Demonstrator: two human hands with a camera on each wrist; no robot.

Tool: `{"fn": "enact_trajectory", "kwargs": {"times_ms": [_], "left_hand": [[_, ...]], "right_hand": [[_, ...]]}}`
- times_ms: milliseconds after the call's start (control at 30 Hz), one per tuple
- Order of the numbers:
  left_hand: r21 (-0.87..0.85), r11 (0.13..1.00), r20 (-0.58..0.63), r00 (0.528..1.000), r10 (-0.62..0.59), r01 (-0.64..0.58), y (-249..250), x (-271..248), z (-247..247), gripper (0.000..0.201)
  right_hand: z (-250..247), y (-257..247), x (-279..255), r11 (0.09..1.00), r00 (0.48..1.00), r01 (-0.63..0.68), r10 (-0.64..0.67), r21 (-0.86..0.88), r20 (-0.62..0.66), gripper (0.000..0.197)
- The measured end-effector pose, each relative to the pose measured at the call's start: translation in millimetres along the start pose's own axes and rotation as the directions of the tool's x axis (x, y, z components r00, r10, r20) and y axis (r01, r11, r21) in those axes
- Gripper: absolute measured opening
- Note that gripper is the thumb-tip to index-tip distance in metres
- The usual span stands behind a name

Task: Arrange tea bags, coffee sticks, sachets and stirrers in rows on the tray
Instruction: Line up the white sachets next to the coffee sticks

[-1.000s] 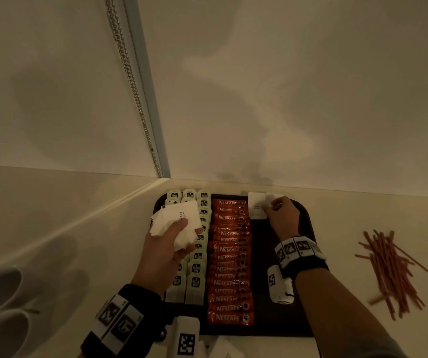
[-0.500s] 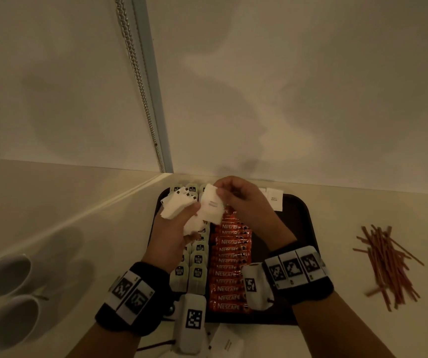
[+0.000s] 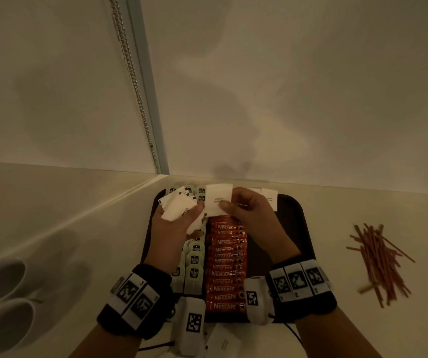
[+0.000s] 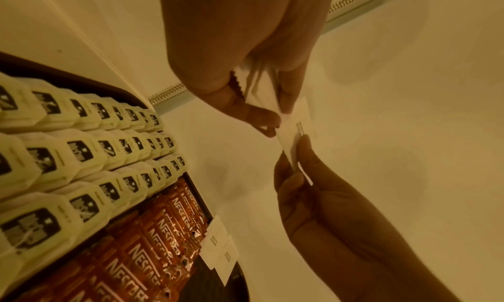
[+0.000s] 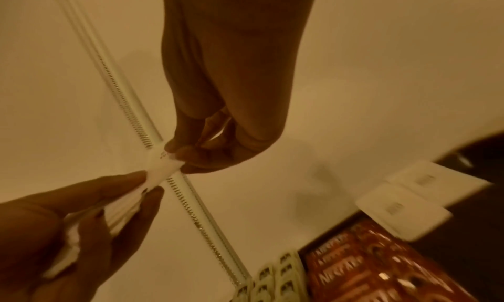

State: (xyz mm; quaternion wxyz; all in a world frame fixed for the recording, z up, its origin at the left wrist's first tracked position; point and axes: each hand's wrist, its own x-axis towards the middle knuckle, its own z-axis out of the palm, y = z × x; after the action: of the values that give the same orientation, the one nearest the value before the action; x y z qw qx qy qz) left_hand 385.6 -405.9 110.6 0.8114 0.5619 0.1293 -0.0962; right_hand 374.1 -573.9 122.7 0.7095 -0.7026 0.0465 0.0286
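Note:
A dark tray (image 3: 293, 228) carries three rows of pale tea bags (image 3: 194, 257) and one row of red coffee sticks (image 3: 224, 264). Two white sachets (image 3: 269, 200) lie at its far end, right of the sticks. Above the tray my left hand (image 3: 194, 210) grips a fanned stack of white sugar sachets (image 3: 179, 208). My right hand (image 3: 224, 204) pinches one sachet (image 3: 218, 198) at the edge of that stack. In the left wrist view that sachet (image 4: 293, 134) bridges both hands. Thin red stirrers (image 3: 381, 259) lie in a loose pile on the counter, right of the tray.
Two white cups (image 3: 1, 280) stand on the counter at the far left. A loose sachet (image 3: 223, 342) lies in front of the tray near my wrists. A wall rises just behind the tray, with a beaded chain (image 3: 135, 86) hanging down it.
My right hand left the tray's far end, where a sachet now lies, and came back to the left hand's stack, pinching one sachet. The left hand stayed above the tea bags.

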Motion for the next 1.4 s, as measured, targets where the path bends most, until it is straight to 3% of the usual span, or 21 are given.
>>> {"fn": "enact_trajectory", "kwargs": {"times_ms": [133,267,367,567,833,1033,1200,1300,1400], "left_hand": [[-0.052,0.997,-0.010,0.998,-0.065,0.065,-2,2,-5,0.040],[-0.082,0.992,-0.071,0.992,-0.103,0.097,-2,4,-16,0.049],[-0.080,0.988,-0.054,0.990,-0.133,0.129,-2,4,-20,0.051],[-0.180,0.956,0.071,0.972,-0.222,0.231,-4,4,-20,0.023],[-0.299,0.902,0.196,0.945,-0.261,0.311,-4,5,-23,0.038],[-0.287,0.911,0.199,0.949,-0.246,0.297,-5,5,-22,0.043],[-0.234,0.938,0.159,0.962,-0.221,0.254,-2,6,-16,0.036],[-0.193,0.956,0.161,0.968,-0.192,0.221,1,5,-14,0.033],[-0.138,0.974,0.155,0.975,-0.158,0.180,4,6,-12,0.034]], "right_hand": [[-35,27,9,0.997,0.981,-0.054,0.064,0.055,-0.185,0.011],[-90,71,29,0.960,0.870,-0.153,0.019,-0.233,-0.493,0.017],[-124,97,37,0.861,0.811,-0.307,0.014,-0.405,-0.584,0.021],[-144,112,48,0.725,0.827,-0.432,0.081,-0.537,-0.557,0.016],[-142,111,58,0.681,0.831,-0.452,0.086,-0.576,-0.550,0.017],[-136,111,59,0.674,0.824,-0.467,0.097,-0.572,-0.559,0.018],[-133,111,59,0.672,0.815,-0.476,0.095,-0.566,-0.572,0.021],[-118,93,57,0.707,0.823,-0.395,-0.011,-0.586,-0.568,0.022],[-76,55,50,0.826,0.917,-0.175,-0.061,-0.536,-0.394,0.013]]}}
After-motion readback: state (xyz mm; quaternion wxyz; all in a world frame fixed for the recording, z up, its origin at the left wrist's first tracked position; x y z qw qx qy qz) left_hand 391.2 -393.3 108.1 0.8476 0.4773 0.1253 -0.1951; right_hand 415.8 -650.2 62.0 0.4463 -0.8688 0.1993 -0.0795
